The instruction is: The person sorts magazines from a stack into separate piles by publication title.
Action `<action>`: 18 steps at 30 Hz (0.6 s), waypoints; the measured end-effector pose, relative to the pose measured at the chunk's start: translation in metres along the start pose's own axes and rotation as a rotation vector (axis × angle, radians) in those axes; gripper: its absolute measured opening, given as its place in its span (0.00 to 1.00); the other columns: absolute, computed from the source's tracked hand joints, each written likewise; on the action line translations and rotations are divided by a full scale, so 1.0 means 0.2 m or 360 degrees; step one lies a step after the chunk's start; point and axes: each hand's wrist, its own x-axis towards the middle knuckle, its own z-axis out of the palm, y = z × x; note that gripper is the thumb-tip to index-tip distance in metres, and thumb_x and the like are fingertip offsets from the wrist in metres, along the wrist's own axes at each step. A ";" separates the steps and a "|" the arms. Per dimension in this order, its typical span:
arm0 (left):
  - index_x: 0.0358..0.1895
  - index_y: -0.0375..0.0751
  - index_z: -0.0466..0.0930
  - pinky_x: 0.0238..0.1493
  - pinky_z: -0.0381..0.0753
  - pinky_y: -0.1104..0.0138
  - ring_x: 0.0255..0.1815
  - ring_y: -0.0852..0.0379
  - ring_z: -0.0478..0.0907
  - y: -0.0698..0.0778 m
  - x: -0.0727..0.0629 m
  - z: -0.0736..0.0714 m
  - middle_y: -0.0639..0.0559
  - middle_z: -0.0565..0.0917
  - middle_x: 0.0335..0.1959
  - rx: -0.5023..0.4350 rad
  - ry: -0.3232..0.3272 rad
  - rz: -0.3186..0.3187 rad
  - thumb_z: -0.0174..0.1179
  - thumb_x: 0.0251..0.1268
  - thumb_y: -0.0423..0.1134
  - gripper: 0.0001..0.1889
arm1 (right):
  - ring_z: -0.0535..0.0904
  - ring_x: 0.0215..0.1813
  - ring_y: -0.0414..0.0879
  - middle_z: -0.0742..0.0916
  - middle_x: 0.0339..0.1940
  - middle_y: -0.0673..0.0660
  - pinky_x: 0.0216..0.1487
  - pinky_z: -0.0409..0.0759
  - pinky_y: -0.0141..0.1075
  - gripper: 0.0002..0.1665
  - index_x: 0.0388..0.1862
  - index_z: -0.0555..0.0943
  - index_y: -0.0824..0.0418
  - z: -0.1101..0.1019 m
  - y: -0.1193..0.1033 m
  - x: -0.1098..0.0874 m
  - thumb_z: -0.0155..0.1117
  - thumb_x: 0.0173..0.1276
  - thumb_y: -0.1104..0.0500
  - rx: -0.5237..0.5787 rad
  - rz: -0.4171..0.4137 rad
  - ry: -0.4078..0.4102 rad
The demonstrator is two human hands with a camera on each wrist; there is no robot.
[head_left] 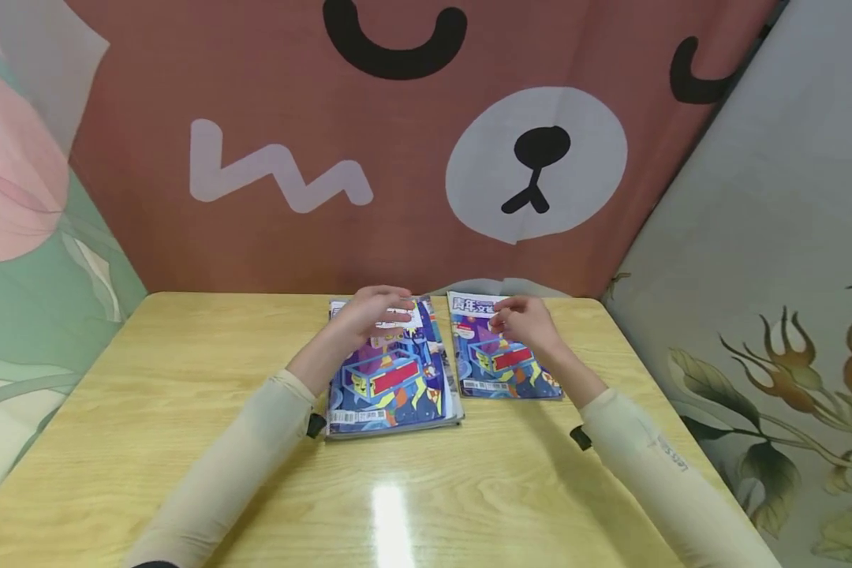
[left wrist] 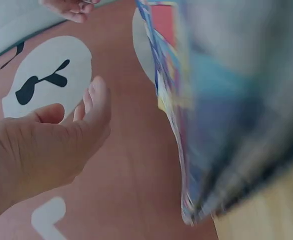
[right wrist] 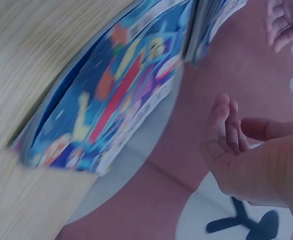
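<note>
Two stacks of magazines with the same purple-blue illustrated cover lie side by side on the table, a narrow gap between them. Over the upper part of the thicker left stack (head_left: 405, 394) is my left hand (head_left: 372, 314), its fingers loosely bent and holding nothing. My right hand (head_left: 528, 323) hovers over the upper part of the thinner right stack (head_left: 483, 367), also holding nothing. In the right wrist view, the right hand (right wrist: 251, 155) appears apart from the magazines (right wrist: 111, 100), thumb near the fingers. The left wrist view shows a similar gap between the left hand (left wrist: 61, 140) and its stack (left wrist: 206, 115).
The magazines rest towards the far edge of a light wooden table (head_left: 220, 379). Behind it hangs a reddish-brown curtain (head_left: 277, 244) with a bear-face print. A pale floral sheet (head_left: 717, 315) slants along the right side, and a green and pink one (head_left: 35, 315) along the left.
</note>
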 end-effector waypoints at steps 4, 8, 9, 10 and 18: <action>0.67 0.36 0.73 0.63 0.75 0.45 0.64 0.37 0.74 -0.03 -0.08 -0.08 0.35 0.76 0.64 0.0142 0.0104 0.0058 0.52 0.81 0.39 0.19 | 0.85 0.42 0.62 0.87 0.42 0.68 0.32 0.84 0.35 0.13 0.53 0.80 0.70 0.11 -0.03 -0.02 0.54 0.76 0.66 -0.0130 -0.0133 -0.0037; 0.69 0.37 0.73 0.62 0.77 0.49 0.62 0.39 0.76 -0.05 -0.16 -0.16 0.35 0.77 0.64 0.0282 0.0219 0.0037 0.52 0.81 0.40 0.20 | 0.85 0.39 0.60 0.87 0.40 0.63 0.26 0.80 0.36 0.16 0.55 0.80 0.67 0.21 -0.04 -0.03 0.57 0.72 0.65 -0.0323 -0.0259 -0.0052; 0.70 0.37 0.72 0.61 0.78 0.50 0.61 0.40 0.76 -0.06 -0.17 -0.18 0.35 0.76 0.64 0.0300 0.0239 0.0028 0.52 0.81 0.40 0.21 | 0.85 0.38 0.59 0.87 0.40 0.62 0.26 0.79 0.37 0.17 0.56 0.80 0.68 0.23 -0.04 -0.04 0.57 0.71 0.66 -0.0373 -0.0289 -0.0064; 0.70 0.38 0.72 0.61 0.78 0.51 0.61 0.40 0.76 -0.07 -0.19 -0.20 0.36 0.76 0.64 0.0318 0.0258 0.0019 0.53 0.80 0.40 0.21 | 0.85 0.37 0.58 0.87 0.40 0.61 0.26 0.79 0.38 0.18 0.57 0.80 0.68 0.25 -0.05 -0.04 0.56 0.70 0.66 -0.0409 -0.0307 -0.0085; 0.76 0.35 0.62 0.62 0.76 0.49 0.64 0.39 0.72 -0.13 -0.28 -0.40 0.35 0.71 0.68 0.0420 0.0349 0.0031 0.54 0.77 0.41 0.29 | 0.85 0.33 0.56 0.87 0.40 0.62 0.34 0.82 0.41 0.20 0.59 0.79 0.72 0.40 -0.08 -0.02 0.62 0.71 0.64 -0.0584 -0.0307 -0.0332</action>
